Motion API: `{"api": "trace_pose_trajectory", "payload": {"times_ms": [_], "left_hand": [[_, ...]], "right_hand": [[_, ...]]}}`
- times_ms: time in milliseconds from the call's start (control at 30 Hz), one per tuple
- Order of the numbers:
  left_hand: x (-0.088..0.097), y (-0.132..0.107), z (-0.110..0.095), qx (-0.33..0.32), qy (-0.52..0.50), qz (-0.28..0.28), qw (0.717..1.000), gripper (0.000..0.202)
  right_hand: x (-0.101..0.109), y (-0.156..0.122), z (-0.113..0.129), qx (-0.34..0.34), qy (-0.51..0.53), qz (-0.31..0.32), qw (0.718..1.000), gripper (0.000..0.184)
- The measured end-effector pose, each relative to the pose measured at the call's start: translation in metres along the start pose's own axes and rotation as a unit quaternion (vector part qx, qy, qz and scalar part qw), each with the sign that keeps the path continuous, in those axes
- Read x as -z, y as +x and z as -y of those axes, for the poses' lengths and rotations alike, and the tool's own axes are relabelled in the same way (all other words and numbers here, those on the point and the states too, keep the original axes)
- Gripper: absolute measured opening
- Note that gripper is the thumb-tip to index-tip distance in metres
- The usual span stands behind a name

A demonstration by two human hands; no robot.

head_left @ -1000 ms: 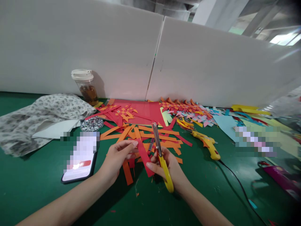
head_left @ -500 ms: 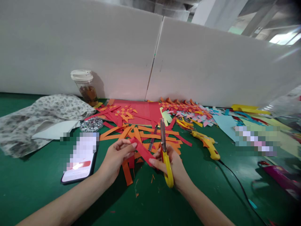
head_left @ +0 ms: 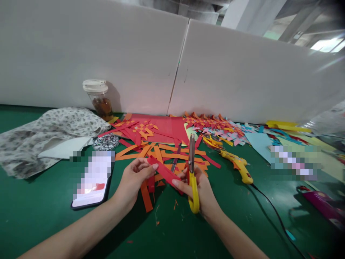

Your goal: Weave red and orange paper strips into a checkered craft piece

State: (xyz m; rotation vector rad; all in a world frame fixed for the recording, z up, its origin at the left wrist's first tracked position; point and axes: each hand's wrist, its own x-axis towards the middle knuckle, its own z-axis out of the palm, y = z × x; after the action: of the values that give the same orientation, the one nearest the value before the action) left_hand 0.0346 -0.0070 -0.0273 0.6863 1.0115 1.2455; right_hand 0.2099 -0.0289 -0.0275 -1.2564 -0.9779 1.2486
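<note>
A red paper strip (head_left: pixel 164 172) stretches slantwise between my two hands, above the green table. My left hand (head_left: pixel 136 180) pinches its upper left end between thumb and fingers. At its lower right end, the thumb and fingers of my right hand (head_left: pixel 201 190) are closed on the paper. The same hand also carries yellow-handled scissors (head_left: pixel 193 190), their blades together and pointing up, away from me. Under and behind the strip lie loose orange paper strips (head_left: pixel 185 157) and red ones. Woven red and orange paper fish (head_left: pixel 144 129) rest on red paper sheets (head_left: pixel 161 124) farther back.
On the left are a phone (head_left: pixel 93 180), patterned cloth (head_left: pixel 59 122) and a lidded drink cup (head_left: pixel 101 102). To the right lie a yellow glue gun (head_left: pixel 239 167) with a trailing cord, blue paper (head_left: pixel 260 145) and a purple object (head_left: pixel 320 205). A white partition (head_left: pixel 134 57) stands behind.
The scissors in my right hand have shifted slightly right and tilted a little. Both hands keep hold of the red paper strip, which has barely moved.
</note>
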Motion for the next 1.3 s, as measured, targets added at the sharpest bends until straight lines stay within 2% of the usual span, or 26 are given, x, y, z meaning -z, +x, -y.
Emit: {"api": "trace_pose_trajectory", "payload": {"times_ms": [200, 400, 600, 700, 900, 1200, 1300], "left_hand": [[-0.0010, -0.0019, -0.0017, -0.006, 0.004, -0.009, 1.000, 0.042], [-0.0019, -0.0020, 0.0004, -0.002, 0.008, -0.022, 1.000, 0.040], [-0.0074, -0.0060, -0.0050, 0.073, 0.016, 0.041, 0.996, 0.021], [-0.0068, -0.0066, -0.0046, 0.070, 0.021, 0.050, 0.996, 0.018], [-0.0024, -0.0049, 0.0003, 0.076, 0.028, 0.064, 0.995, 0.020], [-0.0033, -0.0058, -0.0004, 0.062, -0.019, 0.053, 0.996, 0.022], [-0.0033, -0.0054, 0.0000, 0.053, -0.016, 0.033, 0.998, 0.025]], "right_hand": [[-0.0028, 0.0005, -0.0048, -0.007, -0.011, 0.023, 1.000, 0.052], [0.0017, 0.0038, -0.0018, 0.010, 0.030, -0.015, 0.999, 0.049], [0.0045, 0.0063, -0.0002, 0.033, 0.031, -0.040, 0.998, 0.046], [0.0052, 0.0072, -0.0015, 0.035, 0.023, -0.059, 0.997, 0.046], [0.0059, 0.0078, -0.0015, 0.064, 0.018, -0.034, 0.997, 0.047], [0.0061, 0.0074, 0.0021, 0.030, 0.038, -0.023, 0.999, 0.054], [0.0052, 0.0060, 0.0048, 0.023, 0.044, -0.027, 0.998, 0.051]]}}
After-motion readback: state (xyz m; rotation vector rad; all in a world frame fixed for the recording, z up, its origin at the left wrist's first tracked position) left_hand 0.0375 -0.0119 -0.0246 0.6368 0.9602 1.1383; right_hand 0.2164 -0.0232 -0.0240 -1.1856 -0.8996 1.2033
